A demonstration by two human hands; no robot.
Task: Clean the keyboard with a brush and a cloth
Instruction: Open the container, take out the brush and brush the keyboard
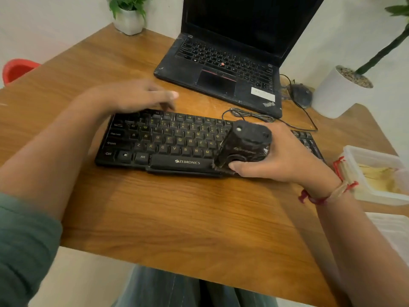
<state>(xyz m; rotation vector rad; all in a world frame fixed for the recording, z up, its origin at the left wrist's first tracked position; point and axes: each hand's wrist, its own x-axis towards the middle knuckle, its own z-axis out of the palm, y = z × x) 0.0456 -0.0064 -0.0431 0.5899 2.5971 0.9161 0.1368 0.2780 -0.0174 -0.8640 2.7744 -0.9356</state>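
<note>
A black Zebronics keyboard (168,142) lies across the middle of the wooden desk (177,213). My right hand (281,160) grips a chunky black brush (245,145), whose bristles touch the keyboard's right half near the space bar. My left hand (137,97) hovers over the keyboard's top left corner with its fingers stretched out, blurred, and I cannot tell whether it touches the keys. The keyboard's right end is partly hidden behind my right hand. No cloth is visible on its own.
An open black laptop (223,63) stands behind the keyboard, with a mouse (302,94) and cable to its right. White plant pots (338,94) (129,21) sit at the back corners. A clear plastic container (376,173) stands at the right edge. A red chair (17,69) is far left.
</note>
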